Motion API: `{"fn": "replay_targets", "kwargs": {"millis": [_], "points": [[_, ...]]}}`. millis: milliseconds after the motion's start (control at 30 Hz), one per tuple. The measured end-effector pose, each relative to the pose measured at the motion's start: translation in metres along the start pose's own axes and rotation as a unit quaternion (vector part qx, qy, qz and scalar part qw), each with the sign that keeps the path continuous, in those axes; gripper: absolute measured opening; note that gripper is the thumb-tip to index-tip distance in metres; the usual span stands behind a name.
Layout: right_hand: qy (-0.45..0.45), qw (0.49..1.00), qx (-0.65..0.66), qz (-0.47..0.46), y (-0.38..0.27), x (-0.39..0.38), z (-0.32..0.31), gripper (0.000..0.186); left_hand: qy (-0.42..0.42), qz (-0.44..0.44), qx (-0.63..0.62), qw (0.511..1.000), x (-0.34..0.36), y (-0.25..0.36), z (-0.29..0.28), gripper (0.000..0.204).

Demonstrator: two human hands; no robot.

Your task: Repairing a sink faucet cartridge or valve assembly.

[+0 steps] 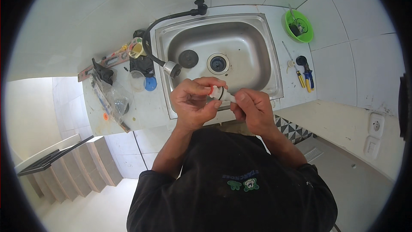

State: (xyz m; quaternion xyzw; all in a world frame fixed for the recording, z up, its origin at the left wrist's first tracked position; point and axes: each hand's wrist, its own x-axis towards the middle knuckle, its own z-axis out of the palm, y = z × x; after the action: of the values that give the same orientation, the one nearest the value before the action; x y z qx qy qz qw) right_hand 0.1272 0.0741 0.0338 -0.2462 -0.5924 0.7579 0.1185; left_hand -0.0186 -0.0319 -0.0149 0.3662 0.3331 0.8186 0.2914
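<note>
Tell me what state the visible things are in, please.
White plastic fitting: held sideways
Left hand: gripping the fitting's wider end
Right hand: pinching the fitting's stem
Faucet spray head: no visible flow
Sink drain: uncovered
Black disc: lying flat
Green bowl: upright, partly filled
Blue-yellow pliers: untouched
Upper wall socket: unplugged

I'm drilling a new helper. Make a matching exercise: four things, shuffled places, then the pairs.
Things
1. White plastic fitting with red end and black ring
2. Round green plastic bowl
3. Flat black disc
4. Round blue plastic lid

Places
A. In the metal sink, left of the round drain
B. Between left hand and right hand
C. White counter, left of the sink
D. Counter, right of the sink

Pairs: 1-B; 2-D; 3-A; 4-C
</note>
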Motion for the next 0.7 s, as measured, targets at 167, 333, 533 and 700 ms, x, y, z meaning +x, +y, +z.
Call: {"fn": "replay_targets", "kwargs": {"millis": [167,333,533,700], "points": [[-0.011,0.999,0.033,0.008,0.003,0.003,0.001,0.034,-0.018,0.023,0.032,0.999,0.003,0.001,0.0,0.035],[0.029,0.998,0.005,-0.059,0.006,0.006,0.005,0.028,-0.001,0.018,0.037,0.999,0.002,0.001,-0.001,0.035],[-0.002,0.997,0.072,-0.023,0.008,0.007,-0.001,0.025,0.018,-0.004,0.063,0.998,0.003,0.005,0.001,0.031],[0.001,0.996,0.092,0.009,0.007,0.008,0.001,0.024,0.013,0.005,0.056,0.998,0.003,0.004,0.001,0.032]]}}
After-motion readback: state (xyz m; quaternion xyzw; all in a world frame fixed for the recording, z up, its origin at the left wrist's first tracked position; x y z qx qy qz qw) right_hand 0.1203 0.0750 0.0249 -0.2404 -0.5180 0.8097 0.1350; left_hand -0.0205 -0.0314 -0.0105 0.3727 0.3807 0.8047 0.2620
